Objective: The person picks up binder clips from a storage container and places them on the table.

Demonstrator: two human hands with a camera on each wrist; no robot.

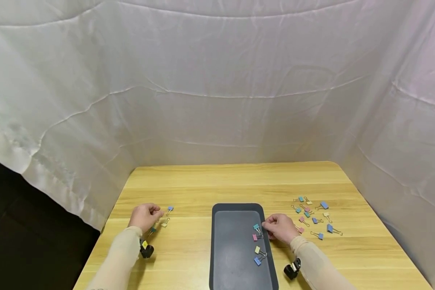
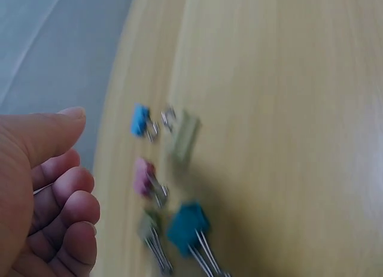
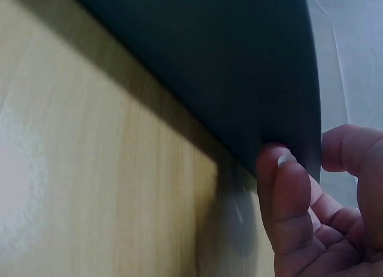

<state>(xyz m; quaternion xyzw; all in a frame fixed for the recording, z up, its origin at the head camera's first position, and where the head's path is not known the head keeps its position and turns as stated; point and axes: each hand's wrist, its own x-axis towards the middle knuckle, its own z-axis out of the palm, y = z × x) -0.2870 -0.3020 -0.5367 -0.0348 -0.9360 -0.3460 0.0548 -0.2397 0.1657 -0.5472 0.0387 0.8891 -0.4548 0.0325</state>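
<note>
My right hand pinches the right rim of a dark grey tray, thumb inside and fingers against the outer wall in the right wrist view. Along the tray's right side lie a teal binder clip, a pink one, a yellow one and a blue one. My left hand hovers by the left clips, its fingers loosely bent with nothing between them. Beside it the left wrist view shows blue, pink, teal and pale yellow binder clips, slightly blurred.
Several more binder clips, among them a large blue one, are scattered right of the right hand. The wooden table bears everything. Pale curtains hang behind it and at both sides.
</note>
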